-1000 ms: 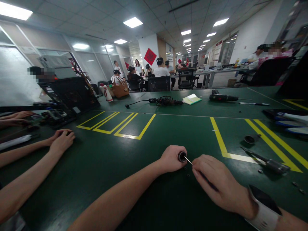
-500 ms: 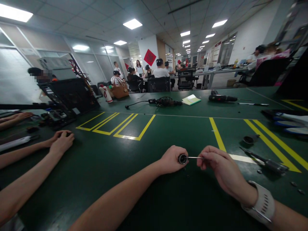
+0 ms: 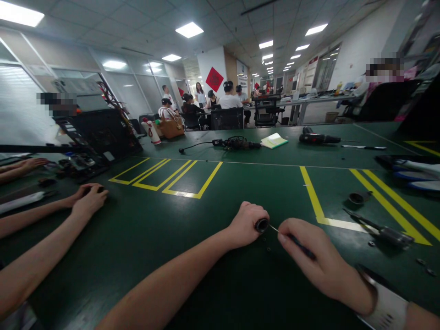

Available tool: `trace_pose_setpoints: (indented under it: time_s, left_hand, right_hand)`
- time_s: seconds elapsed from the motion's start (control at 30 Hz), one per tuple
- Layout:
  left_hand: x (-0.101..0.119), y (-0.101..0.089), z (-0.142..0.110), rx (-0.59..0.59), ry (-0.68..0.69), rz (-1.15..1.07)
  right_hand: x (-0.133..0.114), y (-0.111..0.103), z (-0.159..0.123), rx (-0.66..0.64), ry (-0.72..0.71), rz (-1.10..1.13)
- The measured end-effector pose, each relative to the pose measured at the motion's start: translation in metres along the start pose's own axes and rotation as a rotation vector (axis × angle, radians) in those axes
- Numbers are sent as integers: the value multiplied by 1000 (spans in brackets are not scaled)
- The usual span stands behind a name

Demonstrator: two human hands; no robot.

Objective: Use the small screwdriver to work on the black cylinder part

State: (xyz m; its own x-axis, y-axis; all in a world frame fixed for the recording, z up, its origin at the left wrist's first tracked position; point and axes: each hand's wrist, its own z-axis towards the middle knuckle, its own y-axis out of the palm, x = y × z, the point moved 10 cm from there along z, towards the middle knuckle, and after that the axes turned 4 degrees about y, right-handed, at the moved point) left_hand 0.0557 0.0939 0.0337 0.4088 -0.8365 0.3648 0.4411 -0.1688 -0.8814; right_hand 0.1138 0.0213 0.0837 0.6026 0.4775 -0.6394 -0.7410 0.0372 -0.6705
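Note:
My left hand (image 3: 248, 224) is wrapped round a dark, hollow cylindrical part (image 3: 261, 225), its round opening turned toward the right. In my right hand (image 3: 309, 245) is a thin tool with a dark handle (image 3: 302, 247) and a narrow metal shaft, which looks like a screwdriver. The shaft's tip meets the edge of the cylindrical part; whether it goes inside I cannot tell. Tiny dark pieces (image 3: 268, 250) lie on the green table just below. To the right rest a motor-like cylinder with wires (image 3: 395, 237) and a dark cup-shaped part (image 3: 356, 198).
A black power tool (image 3: 319, 138), a pen (image 3: 363, 147), a notepad (image 3: 274, 140) and a cabled device (image 3: 237, 144) lie across the back. Blue-and-white items (image 3: 417, 174) sit at the far right. A co-worker's hands (image 3: 90, 198) hold something dark at left.
My right hand has turned and lowered slightly, so the tool now slants down to the right and shows its dark handle. My left hand keeps its hold, with the part's opening tilted a little.

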Motion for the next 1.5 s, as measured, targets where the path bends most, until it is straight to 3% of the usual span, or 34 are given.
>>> trace_pose_setpoints:
  time_s: [0.13,0.27,0.33,0.43,0.57,0.63,0.73,0.93,1.17,1.27,1.4,1.5]
  left_hand:
    - [2,0,-1,-15,14,-10]
    - [0,1,-1,-23,2,-56]
    - [-1,2,0,-24,2,-64]
    - [-1,1,0,-16,6,-54]
    - [0,0,0,-19,0,-22]
    - [1,0,0,-20,5,-8]
    - [2,0,-1,-22,3,-4]
    - [-1,-2,-2,3,-12,-46]
    - [-3,0,-1,-26,-27,-84]
    - [-1,-2,-1,-8,-14,-72]
    - [0,-3,-2,12,-19,37]
    - [0,-5,-3,26,-24,65]
  right_hand:
    - [40,-8,6,77,269,403]
    - [74,4,2,140,521,816]
    - [81,9,0,155,582,905]
    - [70,3,0,139,479,748]
    - [24,-4,0,70,155,270]
    - [9,-1,-3,31,52,134]
    - [13,0,-1,15,80,168]
    - [61,0,4,85,383,656]
    - [82,11,1,142,563,938]
    - [70,3,2,107,444,741]
    - [30,-2,2,21,144,297]
    - [18,2,0,-28,56,208]
